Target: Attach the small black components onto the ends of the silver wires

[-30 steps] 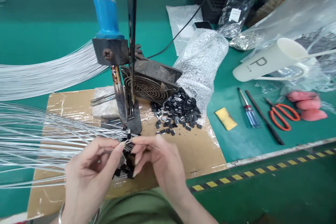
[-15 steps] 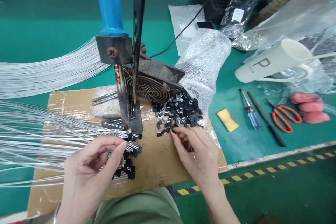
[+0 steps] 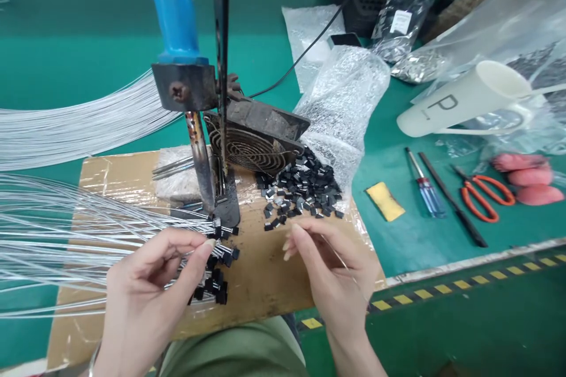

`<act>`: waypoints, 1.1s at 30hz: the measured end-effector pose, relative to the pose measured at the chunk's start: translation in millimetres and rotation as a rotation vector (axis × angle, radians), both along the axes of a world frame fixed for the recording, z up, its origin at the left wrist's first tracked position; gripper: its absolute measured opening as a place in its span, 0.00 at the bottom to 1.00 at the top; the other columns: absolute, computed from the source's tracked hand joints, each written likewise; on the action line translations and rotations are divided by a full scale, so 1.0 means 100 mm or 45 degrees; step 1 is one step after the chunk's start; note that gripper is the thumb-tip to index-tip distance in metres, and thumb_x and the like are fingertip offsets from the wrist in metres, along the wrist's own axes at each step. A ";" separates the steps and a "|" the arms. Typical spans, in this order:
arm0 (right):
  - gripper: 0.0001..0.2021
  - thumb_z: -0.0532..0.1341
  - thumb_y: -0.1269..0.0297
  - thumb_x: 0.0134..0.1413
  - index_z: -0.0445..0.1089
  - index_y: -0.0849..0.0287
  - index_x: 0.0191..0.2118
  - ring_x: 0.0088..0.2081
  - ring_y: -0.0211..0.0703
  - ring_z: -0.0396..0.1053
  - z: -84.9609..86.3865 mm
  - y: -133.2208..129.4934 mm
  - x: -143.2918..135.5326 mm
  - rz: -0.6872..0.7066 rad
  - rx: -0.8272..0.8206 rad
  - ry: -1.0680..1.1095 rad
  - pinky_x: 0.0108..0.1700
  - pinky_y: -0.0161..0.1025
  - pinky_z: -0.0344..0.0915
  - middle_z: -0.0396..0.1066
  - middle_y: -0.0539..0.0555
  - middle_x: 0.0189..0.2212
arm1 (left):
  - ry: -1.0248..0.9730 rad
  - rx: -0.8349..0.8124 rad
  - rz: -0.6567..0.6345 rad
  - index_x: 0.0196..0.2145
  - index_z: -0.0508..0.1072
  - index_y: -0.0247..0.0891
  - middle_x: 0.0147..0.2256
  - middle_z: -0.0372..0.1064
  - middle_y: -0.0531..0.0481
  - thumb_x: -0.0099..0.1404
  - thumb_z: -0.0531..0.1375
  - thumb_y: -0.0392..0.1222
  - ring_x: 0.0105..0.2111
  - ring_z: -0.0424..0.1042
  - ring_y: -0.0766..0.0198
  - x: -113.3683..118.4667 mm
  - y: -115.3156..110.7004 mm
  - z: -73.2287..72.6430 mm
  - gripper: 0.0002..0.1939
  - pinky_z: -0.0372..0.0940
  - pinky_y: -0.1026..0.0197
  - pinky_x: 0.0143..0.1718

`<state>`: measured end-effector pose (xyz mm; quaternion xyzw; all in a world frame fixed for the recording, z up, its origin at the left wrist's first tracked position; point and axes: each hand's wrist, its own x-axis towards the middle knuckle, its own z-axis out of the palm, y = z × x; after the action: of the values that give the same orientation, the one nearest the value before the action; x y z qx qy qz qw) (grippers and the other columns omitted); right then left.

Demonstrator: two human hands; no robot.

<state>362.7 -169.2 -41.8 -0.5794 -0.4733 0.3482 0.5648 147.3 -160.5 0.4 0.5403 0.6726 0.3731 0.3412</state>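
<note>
My left hand (image 3: 152,288) is pinched shut, thumb against forefinger, over the bundle of thin white wires (image 3: 88,250). What lies between those fingertips is too small to make out. Black connectors (image 3: 216,288) cap the wire ends just beyond it. Above them hangs a soldering iron (image 3: 201,171) with a blue handle, its tip pointing down close to the wire ends. My right hand (image 3: 338,265) has curled fingers, with a thin silvery strand like solder wire (image 3: 338,256) running across it. Loose black connectors (image 3: 305,185) lie in a pile just past its fingertips.
A dusty fan (image 3: 254,141) stands behind the iron on the cardboard (image 3: 260,277). To the right lie a yellow sponge (image 3: 384,201), a screwdriver (image 3: 427,185), a dark rod (image 3: 453,200), orange-handled pliers (image 3: 484,194) and a white mug (image 3: 469,100). More wires (image 3: 79,123) curve at back left.
My right hand has drawn back from the connector pile toward me, and its fingers have curled in. My left hand stays nearly where it was. The view has shifted slightly.
</note>
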 end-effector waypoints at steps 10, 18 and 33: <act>0.04 0.70 0.66 0.66 0.85 0.51 0.41 0.22 0.34 0.72 0.06 0.04 -0.40 0.246 -0.215 0.538 0.22 0.29 0.72 0.76 0.49 0.27 | 0.015 -0.071 -0.033 0.30 0.82 0.44 0.25 0.79 0.56 0.62 0.70 0.44 0.21 0.75 0.69 -0.05 0.00 0.01 0.04 0.69 0.75 0.23; 0.07 0.70 0.66 0.66 0.87 0.51 0.44 0.23 0.34 0.70 0.14 0.07 -0.49 0.418 -0.251 0.484 0.24 0.31 0.69 0.76 0.49 0.29 | -0.178 -0.146 -0.117 0.30 0.84 0.46 0.29 0.83 0.54 0.62 0.69 0.42 0.26 0.81 0.68 0.00 0.05 0.14 0.03 0.74 0.76 0.29; 0.09 0.69 0.64 0.68 0.87 0.47 0.49 0.23 0.35 0.70 0.14 0.06 -0.46 0.474 -0.266 0.417 0.25 0.34 0.68 0.76 0.50 0.30 | -0.216 -0.199 -0.104 0.29 0.83 0.43 0.34 0.84 0.50 0.62 0.71 0.42 0.29 0.82 0.63 -0.02 0.06 0.08 0.04 0.77 0.70 0.32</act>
<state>316.7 -162.9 -28.3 -0.4735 -0.4356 0.5821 0.4972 145.6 -154.6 8.6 0.5055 0.6457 0.3498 0.4531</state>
